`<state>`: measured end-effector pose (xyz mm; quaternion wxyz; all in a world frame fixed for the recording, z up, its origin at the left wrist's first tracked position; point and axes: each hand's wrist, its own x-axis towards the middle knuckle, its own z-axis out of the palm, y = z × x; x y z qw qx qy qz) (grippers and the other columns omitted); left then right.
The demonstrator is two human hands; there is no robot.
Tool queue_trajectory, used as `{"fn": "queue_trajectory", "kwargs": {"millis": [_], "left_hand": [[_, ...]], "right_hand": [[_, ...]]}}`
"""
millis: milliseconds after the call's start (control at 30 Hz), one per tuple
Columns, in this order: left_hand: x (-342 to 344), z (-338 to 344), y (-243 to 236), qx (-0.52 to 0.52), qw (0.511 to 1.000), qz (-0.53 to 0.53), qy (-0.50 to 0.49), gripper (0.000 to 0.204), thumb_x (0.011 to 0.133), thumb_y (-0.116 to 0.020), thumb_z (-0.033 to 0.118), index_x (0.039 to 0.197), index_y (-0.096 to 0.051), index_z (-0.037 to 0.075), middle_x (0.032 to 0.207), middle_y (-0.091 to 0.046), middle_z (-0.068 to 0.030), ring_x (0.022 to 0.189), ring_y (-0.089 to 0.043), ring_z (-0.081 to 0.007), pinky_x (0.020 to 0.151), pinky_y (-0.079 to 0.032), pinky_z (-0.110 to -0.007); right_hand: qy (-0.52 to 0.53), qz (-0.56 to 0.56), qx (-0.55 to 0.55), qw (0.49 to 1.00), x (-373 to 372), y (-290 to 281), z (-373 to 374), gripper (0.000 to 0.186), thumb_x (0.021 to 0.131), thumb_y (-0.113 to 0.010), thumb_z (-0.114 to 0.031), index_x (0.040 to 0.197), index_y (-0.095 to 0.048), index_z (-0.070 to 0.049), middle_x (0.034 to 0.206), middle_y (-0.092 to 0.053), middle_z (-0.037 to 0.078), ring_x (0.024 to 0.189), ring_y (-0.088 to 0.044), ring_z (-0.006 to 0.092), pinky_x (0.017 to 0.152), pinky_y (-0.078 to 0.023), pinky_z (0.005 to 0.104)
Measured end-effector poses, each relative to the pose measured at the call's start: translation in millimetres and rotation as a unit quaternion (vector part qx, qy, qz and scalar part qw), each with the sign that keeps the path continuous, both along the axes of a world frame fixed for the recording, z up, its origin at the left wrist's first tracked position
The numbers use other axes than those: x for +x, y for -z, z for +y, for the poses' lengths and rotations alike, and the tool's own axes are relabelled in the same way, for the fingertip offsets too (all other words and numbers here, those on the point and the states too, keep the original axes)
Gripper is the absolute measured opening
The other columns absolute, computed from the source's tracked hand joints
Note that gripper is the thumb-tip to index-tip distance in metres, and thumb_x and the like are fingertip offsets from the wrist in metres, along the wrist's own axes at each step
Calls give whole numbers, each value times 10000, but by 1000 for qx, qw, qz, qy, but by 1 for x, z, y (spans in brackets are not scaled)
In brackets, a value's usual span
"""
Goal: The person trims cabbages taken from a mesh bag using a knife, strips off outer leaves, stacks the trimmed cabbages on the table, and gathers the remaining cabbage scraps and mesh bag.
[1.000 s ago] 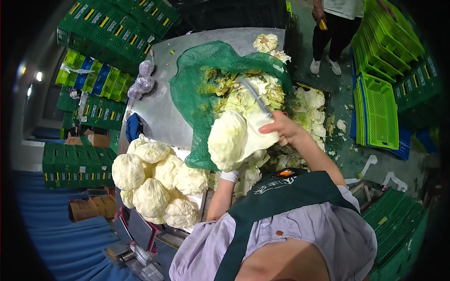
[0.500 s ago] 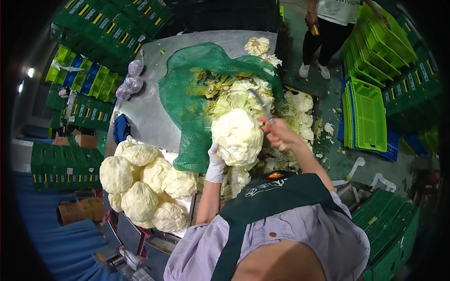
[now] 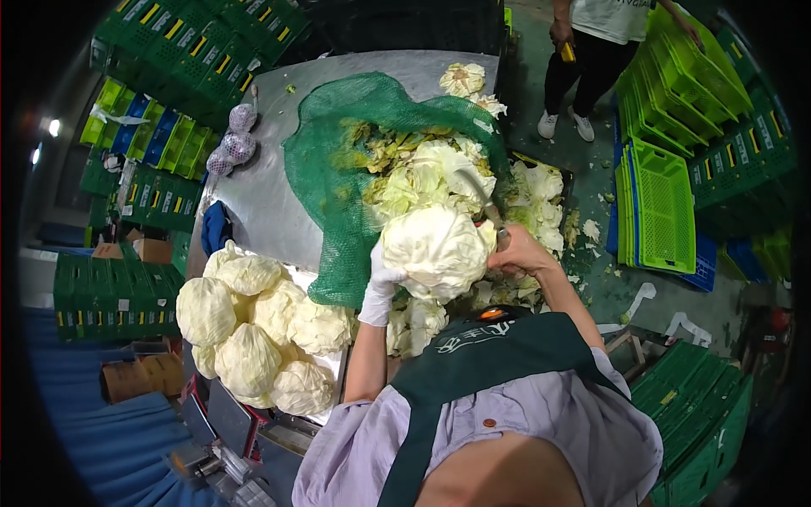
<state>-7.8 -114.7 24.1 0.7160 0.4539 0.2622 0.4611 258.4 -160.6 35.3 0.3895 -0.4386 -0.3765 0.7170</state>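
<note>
A pale, trimmed cabbage [image 3: 435, 253] is held over the near part of a green mesh bag [image 3: 312, 169] and its loose leaves. My left hand [image 3: 385, 275], in a white glove, grips the cabbage from its left and lower side. Bare, my right hand [image 3: 517, 252] is closed around a knife [image 3: 483, 193] with a curved blade, close against the cabbage's right side. Motion blurs the blade, which points away from me; the fingers cover most of its handle. Beyond the cabbage lie pale cut leaves [image 3: 414, 188] and yellowed ones [image 3: 372, 145].
Several whole cabbages [image 3: 247, 359] are heaped at the near left of the metal table [image 3: 263, 190]. Leaf scraps fill a container [image 3: 541, 198] right of the table. Purple-white netted balls [image 3: 239, 148] sit at the left edge. Bright green crates [image 3: 667, 207] and a standing person [image 3: 596, 42] are at the right.
The cabbage has turned in my left hand and shifted slightly right. My right hand has come lower and to the right, its fingers now by the cabbage's side.
</note>
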Motion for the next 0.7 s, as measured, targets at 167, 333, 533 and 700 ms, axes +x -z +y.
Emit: {"fn": "queue_trajectory", "kwargs": {"millis": [167,333,533,700], "left_hand": [[-6,10,-38,201,962,174,-66,843,378,-876,222,1082,-471,-5,1091,-532,-130,1049,-511,-229,931,-393,-351],[-4,15,-49,307,895,319,-57,807,412,-867,196,1098,-488,2,1113,-541,-134,1056,-511,-228,940,-385,-339],[-6,40,-40,152,920,359,-50,967,439,-855,178,1272,-390,22,1175,-509,-142,1095,-484,-232,955,-370,-317],[-8,50,22,94,902,400,-134,815,611,-792,210,1280,-377,0,1235,-460,-176,1126,-456,-236,942,-373,-313]], "right_hand": [[86,46,75,992,-6,1,6,772,552,-836,-154,1208,-448,-32,1087,-540,129,522,-486,37,424,-372,189],[96,-23,277,956,-30,22,26,833,570,-836,-200,1264,-405,-39,1038,-570,88,516,-471,58,437,-364,186],[93,40,-38,994,-45,49,29,506,674,-772,-204,1055,-493,-23,670,-474,-18,450,-392,43,367,-298,194],[163,102,-199,961,-60,78,31,244,765,-690,-255,835,-549,-69,560,-368,-64,407,-299,25,345,-249,189]]}}
